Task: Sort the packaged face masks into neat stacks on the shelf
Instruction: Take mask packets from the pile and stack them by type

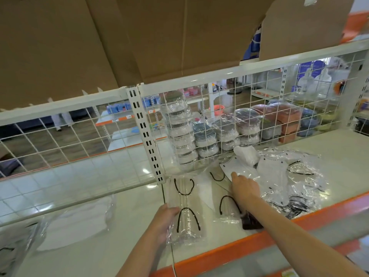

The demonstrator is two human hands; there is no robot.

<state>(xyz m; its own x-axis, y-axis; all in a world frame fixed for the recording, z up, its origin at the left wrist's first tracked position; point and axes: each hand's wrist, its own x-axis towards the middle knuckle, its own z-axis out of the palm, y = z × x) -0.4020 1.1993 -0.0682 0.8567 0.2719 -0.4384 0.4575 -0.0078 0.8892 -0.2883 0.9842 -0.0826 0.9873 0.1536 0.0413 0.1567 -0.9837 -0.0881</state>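
From the head camera, the left hand (164, 221) grips a clear packet of white masks (184, 208) with black ear loops, fingers curled round its left edge, holding it just above the white shelf (123, 246) near the middle. The right hand (244, 189) reaches farther in, fingers stretched flat and touching a white packaged mask (237, 168) at the left edge of a loose heap of packaged masks (289, 176) spread over the right side of the shelf. Another flat packet (227, 208) lies under the right forearm, next to a small dark packet (250, 221). On the near left lies a large white mask in clear wrap (79, 222). A white wire grid (79, 140) backs the shelf, with a slotted upright post (145, 136) right behind the held packet. Beyond the grid, stacked wrapped masks (209, 132) stand in columns. Brown cardboard boxes (139, 37) on the shelf above overhang and block the upper view. An orange rail (239, 246) edges the near side.
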